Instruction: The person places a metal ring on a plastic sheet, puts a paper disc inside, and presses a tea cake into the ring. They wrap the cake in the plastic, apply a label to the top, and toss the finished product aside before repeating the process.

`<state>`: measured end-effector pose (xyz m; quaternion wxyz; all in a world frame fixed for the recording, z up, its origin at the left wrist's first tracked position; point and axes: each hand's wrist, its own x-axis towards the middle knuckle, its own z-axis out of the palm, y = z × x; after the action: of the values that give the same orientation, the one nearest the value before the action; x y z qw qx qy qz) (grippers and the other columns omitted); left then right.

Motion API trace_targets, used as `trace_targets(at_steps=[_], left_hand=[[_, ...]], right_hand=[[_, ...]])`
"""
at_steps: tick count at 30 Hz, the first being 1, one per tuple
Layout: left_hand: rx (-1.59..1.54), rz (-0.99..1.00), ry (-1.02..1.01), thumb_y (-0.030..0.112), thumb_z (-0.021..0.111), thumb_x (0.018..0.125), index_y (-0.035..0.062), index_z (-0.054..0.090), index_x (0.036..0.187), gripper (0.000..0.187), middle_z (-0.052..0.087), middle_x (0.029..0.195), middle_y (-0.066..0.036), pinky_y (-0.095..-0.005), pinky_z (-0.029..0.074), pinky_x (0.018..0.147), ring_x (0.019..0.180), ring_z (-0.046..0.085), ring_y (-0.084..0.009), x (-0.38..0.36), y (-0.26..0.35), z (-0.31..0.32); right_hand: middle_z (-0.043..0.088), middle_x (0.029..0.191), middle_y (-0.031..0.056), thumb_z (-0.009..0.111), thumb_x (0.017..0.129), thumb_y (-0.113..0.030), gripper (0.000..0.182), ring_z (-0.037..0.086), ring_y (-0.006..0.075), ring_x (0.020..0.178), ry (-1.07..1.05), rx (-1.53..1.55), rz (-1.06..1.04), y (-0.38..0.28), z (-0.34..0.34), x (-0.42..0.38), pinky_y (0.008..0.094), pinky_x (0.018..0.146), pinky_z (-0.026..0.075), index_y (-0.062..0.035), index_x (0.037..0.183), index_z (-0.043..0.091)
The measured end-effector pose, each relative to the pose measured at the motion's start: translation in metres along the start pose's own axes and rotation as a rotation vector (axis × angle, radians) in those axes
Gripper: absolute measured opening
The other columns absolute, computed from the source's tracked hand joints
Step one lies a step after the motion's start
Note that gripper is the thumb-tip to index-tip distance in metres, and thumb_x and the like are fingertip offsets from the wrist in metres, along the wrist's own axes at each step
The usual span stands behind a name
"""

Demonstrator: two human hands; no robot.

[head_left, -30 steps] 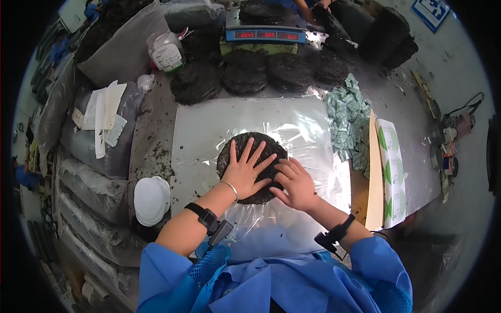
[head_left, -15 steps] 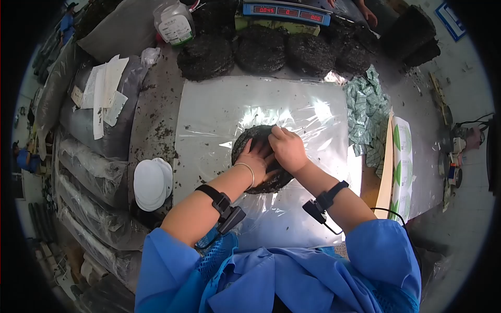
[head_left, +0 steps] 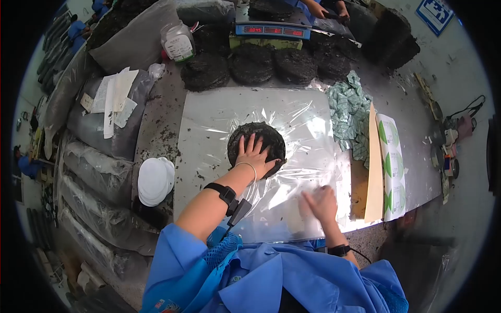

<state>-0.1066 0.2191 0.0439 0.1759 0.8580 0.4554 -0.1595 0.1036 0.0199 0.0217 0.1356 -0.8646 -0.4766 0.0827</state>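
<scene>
A dark, round, flattened cake [head_left: 272, 133] that looks like dried seaweed lies on clear plastic film [head_left: 284, 195] at the middle of the table. Spread flat on top of it is my left hand [head_left: 255, 152], fingers apart, with a bracelet at the wrist. Nearer to me and to the right, my right hand [head_left: 321, 203] is over the film, apart from the cake. It is smeared by motion; its thumb sticks out from the other fingers, and no held thing shows. Under the film is a pale sheet [head_left: 201, 112].
Several dark round cakes [head_left: 251, 65] line the back, before a blue scale [head_left: 273, 31]. White discs [head_left: 154, 182] are stacked at left, beside filled plastic bags [head_left: 102, 188]. Crumpled green packets [head_left: 349, 115] and a green-white pack [head_left: 391, 167] stand right. Another person's hands [head_left: 315, 9] show behind.
My right hand has left the cake and moved down and right toward me. My left hand now lies spread on the cake. The view has shifted slightly, and the other person's hands have moved.
</scene>
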Motion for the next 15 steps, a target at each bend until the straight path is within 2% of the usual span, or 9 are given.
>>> trace_targets(at_steps=[2, 3, 4, 5, 8, 9, 12, 14, 15], left_hand=[[0.029, -0.012, -0.025, 0.067, 0.019, 0.102, 0.0215, 0.028, 0.162, 0.075, 0.008, 0.171, -0.013, -0.0594, -0.016, 0.119, 0.157, -0.009, -0.0343, 0.002, 0.001, -0.003], [0.050, -0.020, -0.018, 0.066, 0.019, 0.102, 0.0231, 0.026, 0.162, 0.074, 0.007, 0.171, -0.012, -0.0596, -0.016, 0.119, 0.157, -0.010, -0.0344, 0.003, 0.001, -0.002], [0.068, -0.022, -0.021, 0.064, 0.020, 0.103, 0.0237, 0.025, 0.163, 0.073, 0.006, 0.171, -0.012, -0.0602, -0.016, 0.119, 0.157, -0.010, -0.0350, 0.002, 0.002, -0.003], [0.061, -0.013, -0.030, 0.064, 0.020, 0.103, 0.0218, 0.023, 0.163, 0.074, 0.006, 0.171, -0.013, -0.0612, -0.016, 0.119, 0.156, -0.012, -0.0355, 0.000, 0.004, 0.000], [0.061, -0.016, -0.034, 0.062, 0.020, 0.103, 0.0198, 0.021, 0.163, 0.074, 0.004, 0.171, -0.013, -0.0622, -0.016, 0.118, 0.156, -0.015, -0.0364, -0.007, 0.001, 0.001], [0.060, -0.014, -0.037, 0.061, 0.020, 0.103, 0.0198, 0.020, 0.164, 0.073, 0.004, 0.171, -0.013, -0.0622, -0.016, 0.118, 0.156, -0.015, -0.0368, -0.007, 0.004, -0.001], [0.027, -0.006, -0.046, 0.059, 0.022, 0.104, 0.0200, 0.019, 0.164, 0.072, 0.003, 0.171, -0.014, -0.0628, -0.017, 0.118, 0.155, -0.016, -0.0385, -0.014, 0.006, 0.002], [0.048, -0.011, -0.054, 0.059, 0.022, 0.104, 0.0199, 0.020, 0.164, 0.072, 0.004, 0.171, -0.014, -0.0632, -0.017, 0.118, 0.155, -0.015, -0.0386, -0.015, 0.006, 0.003], [0.053, -0.018, -0.050, 0.058, 0.023, 0.104, 0.0198, 0.020, 0.164, 0.071, 0.005, 0.171, -0.014, -0.0636, -0.016, 0.118, 0.155, -0.015, -0.0388, -0.014, 0.006, 0.005]], right_hand=[[0.066, 0.069, 0.0153, 0.067, 0.094, -0.039, 0.043, 0.070, 0.0398, 0.074, -0.199, 0.035, -0.161, -0.001, 0.016, -0.016, 0.0481, 0.070, 0.053, -0.0001, 0.076, 0.066], [0.052, 0.048, 0.0058, 0.064, 0.096, -0.030, 0.043, 0.060, 0.0320, 0.050, -0.152, 0.451, -0.202, 0.004, 0.027, -0.001, 0.0445, 0.054, 0.046, -0.0054, 0.061, 0.059], [0.053, 0.054, 0.0027, 0.057, 0.099, -0.023, 0.041, 0.050, 0.0189, 0.047, -0.317, 1.206, 0.024, -0.023, -0.035, 0.017, 0.0335, 0.048, 0.037, -0.0098, 0.060, 0.055], [0.047, 0.057, -0.0014, 0.052, 0.101, -0.018, 0.040, 0.040, 0.0104, 0.049, -0.074, 1.577, -0.232, -0.024, -0.097, 0.015, 0.0260, 0.048, 0.031, -0.0118, 0.062, 0.050], [0.049, 0.062, 0.0010, 0.051, 0.103, -0.022, 0.038, 0.044, 0.0121, 0.053, 0.126, 1.156, -0.307, 0.011, -0.119, -0.015, 0.0298, 0.050, 0.035, -0.0068, 0.068, 0.052], [0.054, 0.064, 0.0046, 0.057, 0.101, -0.034, 0.038, 0.049, 0.0162, 0.055, 0.142, 0.746, -0.204, 0.022, -0.059, -0.011, 0.0310, 0.052, 0.040, -0.0030, 0.078, 0.057], [0.069, 0.077, 0.0252, 0.062, 0.090, -0.063, 0.061, 0.071, 0.0411, 0.080, -0.156, -0.058, -0.144, -0.022, 0.025, -0.004, 0.0482, 0.066, 0.054, -0.0022, 0.093, 0.058], [0.066, 0.071, 0.0247, 0.057, 0.098, -0.051, 0.053, 0.071, 0.0369, 0.072, -0.164, -0.088, -0.289, -0.037, 0.026, 0.019, 0.0435, 0.065, 0.055, 0.0007, 0.089, 0.057], [0.066, 0.069, 0.0219, 0.054, 0.101, -0.042, 0.045, 0.069, 0.0332, 0.066, -0.148, 0.245, -0.385, -0.043, -0.009, 0.027, 0.0414, 0.060, 0.055, -0.0002, 0.083, 0.056]])
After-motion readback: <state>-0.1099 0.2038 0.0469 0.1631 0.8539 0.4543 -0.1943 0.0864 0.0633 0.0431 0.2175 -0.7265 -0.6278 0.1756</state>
